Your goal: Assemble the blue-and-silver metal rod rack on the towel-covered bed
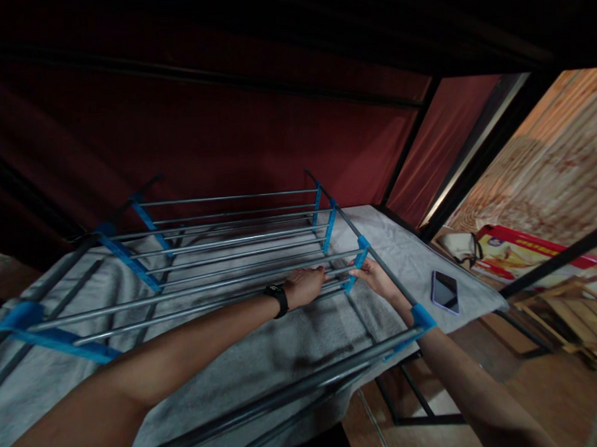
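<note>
Gripping with the fingertips, the right hand (377,278) is closed on the lower end of a blue bracket (356,260), thumb and fingers pinched round the plastic where it meets the side rail. Just beside that pinch, on its inner side, the left hand (306,285) lies palm down on a grey rod (222,289), its fingers stretched along the metal toward the bracket; whether they wrap round the rod cannot be told. A black wristwatch (277,299) sits on the wrist behind that hand. Both hands meet at the near right part of a metal rack (229,244), a frame of parallel rods joined by blue brackets, which lies on its side and runs away from the grip to the left and farther back. Under the hands and the rack is a grey cloth (295,347). Outward of the right hand, near it on the same cloth, lies a phone (445,290), face up. Beyond the phone, well apart from the grip, is a red box (530,251). Behind the rack hangs a maroon curtain (224,134).
</note>
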